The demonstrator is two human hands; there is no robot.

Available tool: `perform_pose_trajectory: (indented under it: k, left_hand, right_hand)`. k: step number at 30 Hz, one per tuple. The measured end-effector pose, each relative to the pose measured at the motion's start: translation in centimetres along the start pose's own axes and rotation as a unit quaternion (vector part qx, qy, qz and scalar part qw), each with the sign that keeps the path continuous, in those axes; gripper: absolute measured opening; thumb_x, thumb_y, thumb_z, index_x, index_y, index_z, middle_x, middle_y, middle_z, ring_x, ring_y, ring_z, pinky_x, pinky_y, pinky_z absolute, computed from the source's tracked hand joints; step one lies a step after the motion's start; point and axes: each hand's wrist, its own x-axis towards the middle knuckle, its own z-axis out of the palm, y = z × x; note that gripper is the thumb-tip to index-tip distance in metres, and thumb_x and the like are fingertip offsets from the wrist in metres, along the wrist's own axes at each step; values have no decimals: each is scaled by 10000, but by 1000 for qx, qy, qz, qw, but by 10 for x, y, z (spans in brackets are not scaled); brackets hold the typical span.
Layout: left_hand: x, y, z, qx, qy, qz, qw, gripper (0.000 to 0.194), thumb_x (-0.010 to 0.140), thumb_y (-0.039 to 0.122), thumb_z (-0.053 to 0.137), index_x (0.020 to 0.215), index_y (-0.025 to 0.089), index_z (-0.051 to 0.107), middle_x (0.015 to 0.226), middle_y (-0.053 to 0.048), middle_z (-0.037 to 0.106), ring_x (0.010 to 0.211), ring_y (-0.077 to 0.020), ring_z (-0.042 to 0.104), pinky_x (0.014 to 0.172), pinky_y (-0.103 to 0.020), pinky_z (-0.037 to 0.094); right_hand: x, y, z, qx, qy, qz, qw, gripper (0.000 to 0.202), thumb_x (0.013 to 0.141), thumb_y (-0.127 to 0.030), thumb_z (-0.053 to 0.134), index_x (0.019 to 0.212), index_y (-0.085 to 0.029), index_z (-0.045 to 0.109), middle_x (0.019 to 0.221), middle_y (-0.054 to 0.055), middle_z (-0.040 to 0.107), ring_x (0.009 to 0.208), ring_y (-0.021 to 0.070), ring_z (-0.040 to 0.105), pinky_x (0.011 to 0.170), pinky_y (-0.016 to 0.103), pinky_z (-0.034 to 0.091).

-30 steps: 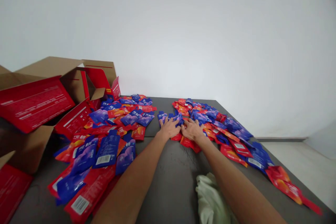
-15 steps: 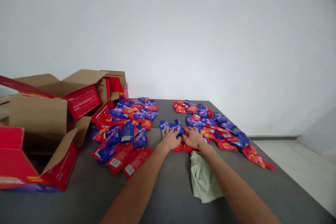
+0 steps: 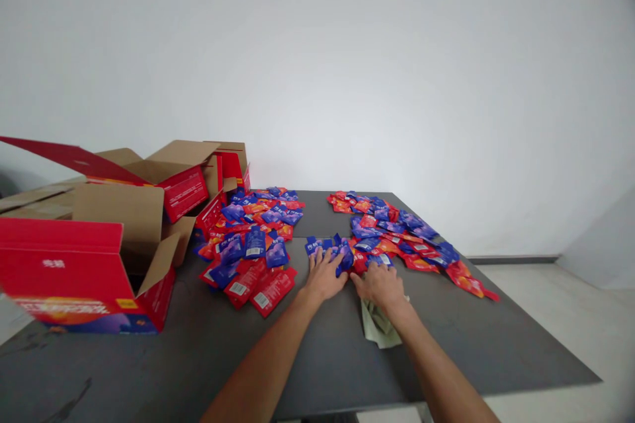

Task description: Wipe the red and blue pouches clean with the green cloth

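My left hand [image 3: 325, 274] lies with fingers spread on blue-and-purple foil packets [image 3: 317, 246] in the middle of the table. Beside it, my right hand [image 3: 381, 285] curls over small packets, its fingertips partly hidden. A red packet [image 3: 359, 263] shows by its thumb, and a blue packet [image 3: 381, 259] lies just beyond the knuckles. Under the right wrist is a crumpled pale green cloth [image 3: 380, 329].
To the left is a loose pile of red and blue packets [image 3: 268, 215]. Another pile [image 3: 417, 238] stretches along the right side. Open red cartons [image 3: 74, 264] with raised flaps stand at the left. A white wall [image 3: 317, 79] rises behind the grey table [image 3: 327, 357].
The view has shifted, showing the table's front edge. My right hand has drawn back from the packets' middle towards the right, its fingers more curled. My left hand stays on the blue packets.
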Motion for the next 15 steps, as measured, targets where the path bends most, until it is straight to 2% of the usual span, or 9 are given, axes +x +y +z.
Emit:
perform_pose_trajectory:
  k: [2,5,8,12,15]
  left_hand:
    - [-5,-1,-2,-10,2,10,1000,680,829,490,548,1477,318,432,1592,-66,350,1493,-400,155,1195,-581,54]
    - [-11,-4,-6,-39,7,23,999,700,782,423,609,1453,285,468,1560,-90,398,1478,-396,204,1201,-573,82]
    - [-13,-7,-11,-84,25,31,996,733,699,292,665,1411,217,509,1493,-130,472,1446,-371,289,1212,-525,118]
    - [-12,-10,-17,-131,43,19,990,662,706,155,606,1363,178,532,1418,-145,542,1366,-295,435,1180,-407,266]
    - [-10,-15,-21,-182,60,-4,982,587,728,91,551,1309,172,569,1346,-149,599,1296,-271,517,1133,-366,340]
  right_hand:
    - [-8,-3,3,-4,-36,2,999,685,784,-583,642,1232,-69,575,1218,283,587,1201,449,520,920,559,425]
    - [-15,-8,10,-7,-37,-13,999,622,733,-336,724,1260,-61,542,1220,285,586,1191,440,535,889,528,452]
    - [-17,-9,14,6,-35,-38,999,526,710,-144,665,1220,-68,563,1158,250,634,1122,395,596,857,449,469]
    - [-17,-14,11,40,-34,-96,994,351,697,-78,615,1045,-122,631,1036,179,701,1032,313,654,821,344,462]
    - [-15,-24,2,72,-23,-133,988,288,702,-62,581,969,-153,638,969,139,724,965,271,681,764,294,455]
